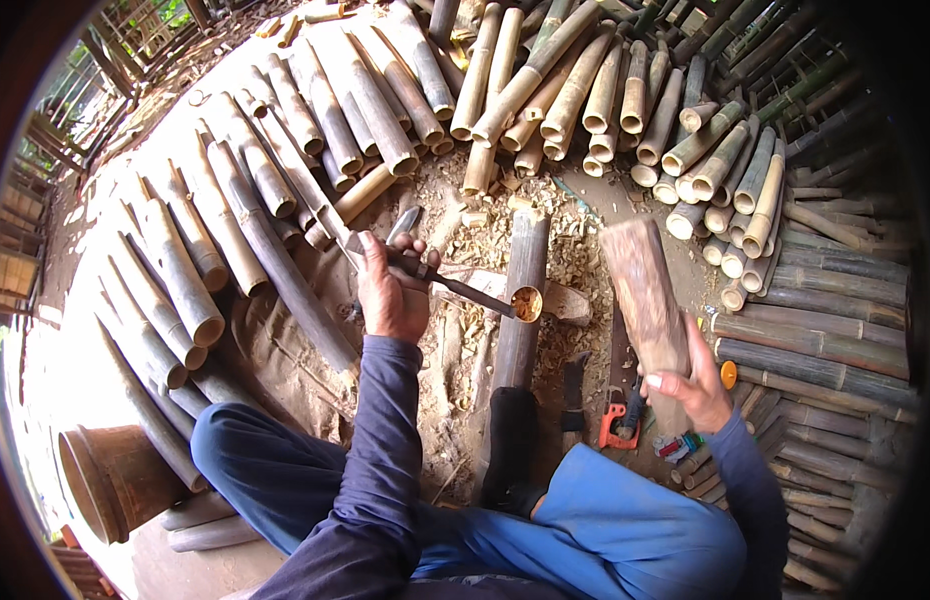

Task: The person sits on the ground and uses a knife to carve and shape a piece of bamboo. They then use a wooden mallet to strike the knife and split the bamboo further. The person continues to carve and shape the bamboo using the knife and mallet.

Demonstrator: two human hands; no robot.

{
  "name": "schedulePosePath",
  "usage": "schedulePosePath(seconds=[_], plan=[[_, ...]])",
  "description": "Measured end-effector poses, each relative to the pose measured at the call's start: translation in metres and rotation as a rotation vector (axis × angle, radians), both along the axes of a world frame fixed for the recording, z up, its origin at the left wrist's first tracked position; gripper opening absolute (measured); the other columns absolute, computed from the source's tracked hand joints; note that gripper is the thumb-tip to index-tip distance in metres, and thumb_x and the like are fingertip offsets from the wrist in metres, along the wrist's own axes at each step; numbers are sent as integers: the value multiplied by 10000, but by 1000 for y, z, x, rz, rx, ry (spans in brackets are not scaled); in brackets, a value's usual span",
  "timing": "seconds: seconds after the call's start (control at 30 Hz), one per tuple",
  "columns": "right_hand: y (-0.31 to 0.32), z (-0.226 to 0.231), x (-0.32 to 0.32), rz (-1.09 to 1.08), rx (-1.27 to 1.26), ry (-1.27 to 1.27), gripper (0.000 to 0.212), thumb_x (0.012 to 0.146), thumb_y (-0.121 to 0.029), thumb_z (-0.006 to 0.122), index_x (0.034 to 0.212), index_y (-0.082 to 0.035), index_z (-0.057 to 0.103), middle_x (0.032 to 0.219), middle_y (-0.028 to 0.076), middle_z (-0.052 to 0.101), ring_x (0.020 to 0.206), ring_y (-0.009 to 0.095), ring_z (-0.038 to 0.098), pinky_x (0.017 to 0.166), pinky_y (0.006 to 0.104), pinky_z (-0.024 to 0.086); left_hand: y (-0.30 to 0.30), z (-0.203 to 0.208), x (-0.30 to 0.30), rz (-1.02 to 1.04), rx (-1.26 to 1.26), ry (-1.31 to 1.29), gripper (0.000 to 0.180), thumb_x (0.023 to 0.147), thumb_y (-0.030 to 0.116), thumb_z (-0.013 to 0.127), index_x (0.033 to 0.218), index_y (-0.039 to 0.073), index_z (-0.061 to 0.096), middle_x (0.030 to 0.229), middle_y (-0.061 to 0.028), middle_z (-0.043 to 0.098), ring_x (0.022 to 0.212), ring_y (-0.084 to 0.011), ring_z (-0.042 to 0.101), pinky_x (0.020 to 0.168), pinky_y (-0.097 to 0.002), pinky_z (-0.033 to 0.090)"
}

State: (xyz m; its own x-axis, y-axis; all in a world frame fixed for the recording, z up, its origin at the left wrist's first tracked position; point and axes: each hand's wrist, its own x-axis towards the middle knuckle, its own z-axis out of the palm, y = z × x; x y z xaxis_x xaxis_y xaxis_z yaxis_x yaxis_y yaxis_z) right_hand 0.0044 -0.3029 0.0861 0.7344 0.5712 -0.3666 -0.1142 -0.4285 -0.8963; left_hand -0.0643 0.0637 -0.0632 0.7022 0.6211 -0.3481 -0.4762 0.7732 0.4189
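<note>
My left hand (395,292) is closed around the handle of a long, dark chisel (475,293). The chisel's tip is at the rim of a round hole (526,304) cut in the side of a bamboo tube (528,245), and pale shavings show inside that hole. Raised to the right of the tube, a thick, worn wooden club (640,285) is gripped at its lower, narrower end by my right hand (693,375). My foot in a black sock (510,430) rests against the near end of the tube.
Cut bamboo tubes (355,100) are piled left, ahead and right. Wood shavings (575,235) litter the ground. Between my knees and the right pile lie a dark blade (575,385) and an orange-handled saw (619,428). A brown bucket (115,480) lies tilted at lower left.
</note>
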Motion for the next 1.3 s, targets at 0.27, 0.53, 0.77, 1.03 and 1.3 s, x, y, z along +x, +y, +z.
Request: schedulePosePath(seconds=[0.27,0.53,0.77,1.03,1.3], plan=[[109,21,61,354,99,-487,1120,766,-318,836,1592,24,162,1615,203,278,1520,277,239,1241,384,175,-63,-35,45,-7,7,102,218,966,250,720,977,43,651,689,36,501,630,-107,477,640,-292,430],[147,9,86,597,214,-694,1041,778,-214,808,1618,-86,207,1673,163,203,1544,300,203,1256,424,149,-79,-54,70,8,-39,151,257,942,295,752,891,82,618,701,29,523,644,-110,486,620,-283,414],[187,38,63,794,-199,-685,937,795,-55,731,1603,-248,297,1608,218,322,1371,335,467,1141,418,368,-106,-52,65,48,141,30,244,934,242,764,1003,71,604,810,-12,613,689,-125,556,646,-274,466],[205,72,52,982,-318,-1124,899,751,-94,764,1541,-335,407,1030,167,639,803,331,648,695,465,564,-112,-81,50,-110,221,57,430,984,181,663,1360,49,502,1334,-88,586,1192,-202,581,1002,-372,497],[174,37,59,964,-247,-1143,1017,706,-51,773,1580,-314,324,1058,186,602,779,362,630,723,450,554,-131,-75,59,-264,755,254,476,972,183,630,1371,-16,462,1272,-146,622,1151,-251,590,1014,-389,461]])
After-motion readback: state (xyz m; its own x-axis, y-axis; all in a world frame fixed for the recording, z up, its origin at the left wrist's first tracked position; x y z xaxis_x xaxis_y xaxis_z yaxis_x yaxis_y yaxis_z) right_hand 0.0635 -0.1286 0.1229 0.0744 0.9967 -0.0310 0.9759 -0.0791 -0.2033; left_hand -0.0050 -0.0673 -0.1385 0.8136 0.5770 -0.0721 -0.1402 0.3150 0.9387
